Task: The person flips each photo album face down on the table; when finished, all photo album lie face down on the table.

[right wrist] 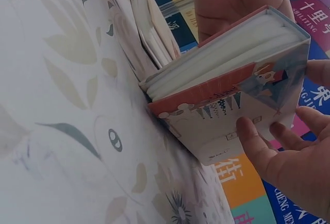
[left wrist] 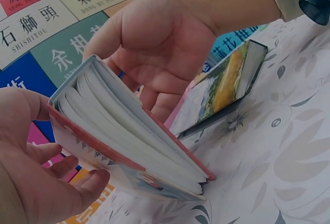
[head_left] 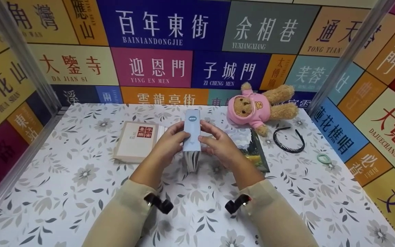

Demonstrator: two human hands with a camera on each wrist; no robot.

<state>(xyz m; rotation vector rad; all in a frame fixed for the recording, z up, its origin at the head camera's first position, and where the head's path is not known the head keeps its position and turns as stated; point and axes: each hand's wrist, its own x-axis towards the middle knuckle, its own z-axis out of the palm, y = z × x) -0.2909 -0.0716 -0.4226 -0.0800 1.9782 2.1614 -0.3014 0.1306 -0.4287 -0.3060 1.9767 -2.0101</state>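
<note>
A thick hardcover book (head_left: 192,128) stands on the table with its pale blue spine uppermost. Its pages (left wrist: 129,115) hang slightly fanned between the covers. One cover (right wrist: 206,115) has a red band, small pennants and a cartoon figure. From the left, my left hand (head_left: 168,142) holds the book, its thumb by the spine. My right hand (head_left: 219,140) grips the opposite side, fingertips (right wrist: 245,126) on the illustrated cover. Beige book with red squares (head_left: 137,140) lies left of my left hand. Partly behind my right forearm is a picture-covered book (head_left: 257,151).
A teddy bear in a pink hoodie (head_left: 257,108) lies at the back right. In front of it are a black toothed headband (head_left: 288,147) and a pale green ring (head_left: 323,158). Printed panels (head_left: 163,27) wall the floral-covered table (head_left: 81,199) at back and sides.
</note>
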